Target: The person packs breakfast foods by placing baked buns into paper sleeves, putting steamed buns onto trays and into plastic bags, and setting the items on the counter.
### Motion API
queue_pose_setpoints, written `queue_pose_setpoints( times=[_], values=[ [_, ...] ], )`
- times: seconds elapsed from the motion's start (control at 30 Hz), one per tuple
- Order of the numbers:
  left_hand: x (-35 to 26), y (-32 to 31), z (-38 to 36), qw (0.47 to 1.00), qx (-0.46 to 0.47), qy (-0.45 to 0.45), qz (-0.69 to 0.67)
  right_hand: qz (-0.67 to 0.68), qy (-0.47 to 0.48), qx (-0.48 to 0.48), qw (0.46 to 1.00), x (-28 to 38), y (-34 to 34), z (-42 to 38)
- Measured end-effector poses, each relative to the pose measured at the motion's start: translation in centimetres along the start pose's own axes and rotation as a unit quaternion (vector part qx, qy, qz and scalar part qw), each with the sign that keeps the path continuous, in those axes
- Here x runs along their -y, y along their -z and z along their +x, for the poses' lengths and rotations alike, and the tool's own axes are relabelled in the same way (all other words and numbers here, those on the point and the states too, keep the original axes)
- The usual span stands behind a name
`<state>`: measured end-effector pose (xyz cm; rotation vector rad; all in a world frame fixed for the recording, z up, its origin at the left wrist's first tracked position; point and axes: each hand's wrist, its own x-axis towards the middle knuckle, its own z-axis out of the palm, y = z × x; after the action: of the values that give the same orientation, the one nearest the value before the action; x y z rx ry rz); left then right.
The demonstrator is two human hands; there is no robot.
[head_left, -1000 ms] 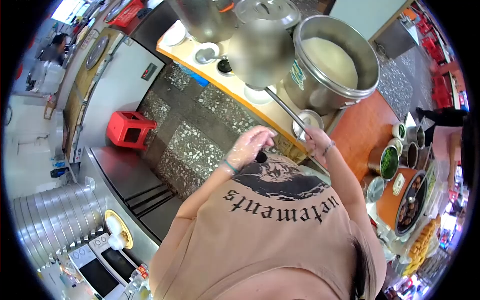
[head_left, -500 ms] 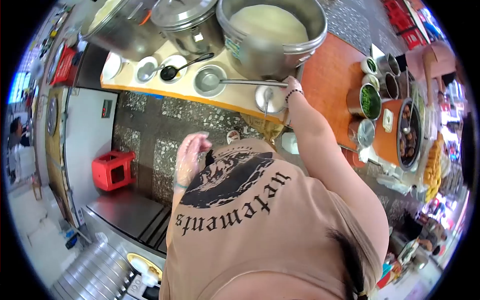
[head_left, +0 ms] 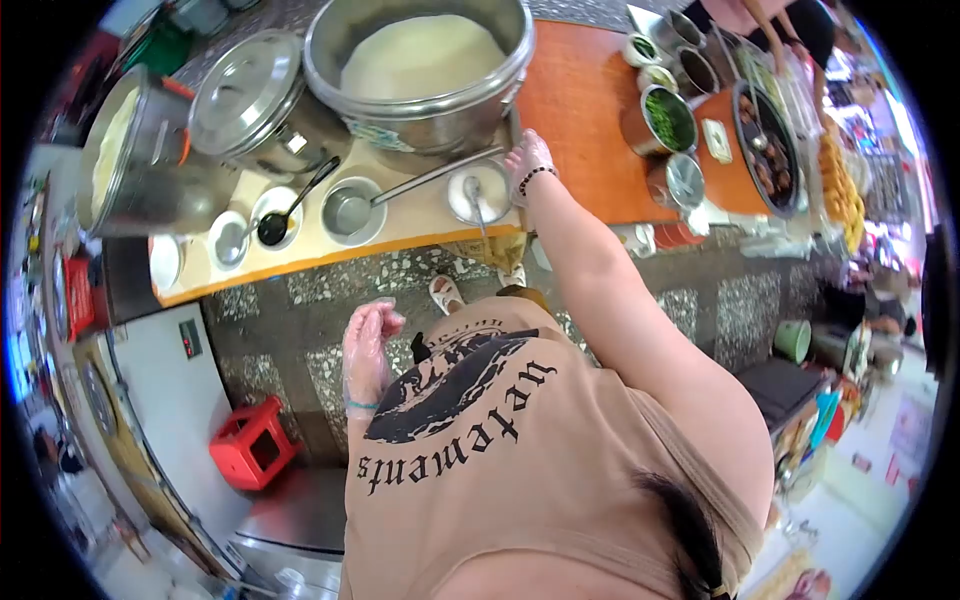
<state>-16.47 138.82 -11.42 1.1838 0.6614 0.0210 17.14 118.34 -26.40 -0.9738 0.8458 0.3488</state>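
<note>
My right hand (head_left: 530, 160), with a dark bead bracelet at the wrist, is closed at the handle end of a long metal ladle (head_left: 435, 177). The ladle's bowl rests in a white bowl (head_left: 352, 236) on the counter. Just left of that hand, a white powdery substance and a spoon (head_left: 476, 198) are in a round container (head_left: 460, 212). Held low in front of the shirt, my left hand (head_left: 368, 345) wears a clear plastic glove, its fingers loosely curled and apart, with nothing visible in them.
Large metal pots (head_left: 420, 110) line the back of the counter (head_left: 300, 273). A black ladle (head_left: 300, 205) sits in another bowl. To the right are a pot of chopped greens (head_left: 660, 120) and a pan of dark food (head_left: 768, 150). A red stool (head_left: 250, 440) stands lower left. Another person's arms show upper right.
The view has shifted, so the counter and pots appear further left. My right hand remains at the ladle's handle end, and the handle now slants up to the right. My left hand stays low.
</note>
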Motion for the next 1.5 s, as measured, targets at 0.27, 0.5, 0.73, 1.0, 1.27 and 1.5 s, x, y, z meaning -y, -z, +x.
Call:
queue_pose_setpoints(
  times=[0.27,0.5,0.73,1.0,1.27,1.5],
  values=[
    [-0.5,-7.6,5.4,0.976,0.171,-0.033,0.131,-0.018,0.063,0.107,0.992,4.4,4.2,-11.1],
    [3.7,-24.3,2.9,0.79,0.367,-0.299,0.389,0.064,0.069,0.137,0.986,5.7,13.2,-16.1],
    [13.1,-40.1,-6.4,0.67,0.506,-0.395,0.373,0.143,0.192,0.063,0.969,12.2,34.8,-18.8],
    [22.4,-57.6,-20.3,0.53,0.66,-0.384,0.368,0.2,0.228,-0.096,0.948,17.8,60.2,-20.1],
    [25.6,-71.8,-22.9,0.45,0.712,-0.39,0.372,0.2,0.253,-0.119,0.939,27.4,71.6,-17.8],
    [26.8,-90.0,-20.9,0.509,0.708,-0.408,0.272,0.018,0.306,-0.134,0.942,40.7,81.3,-13.3]
  ],
)
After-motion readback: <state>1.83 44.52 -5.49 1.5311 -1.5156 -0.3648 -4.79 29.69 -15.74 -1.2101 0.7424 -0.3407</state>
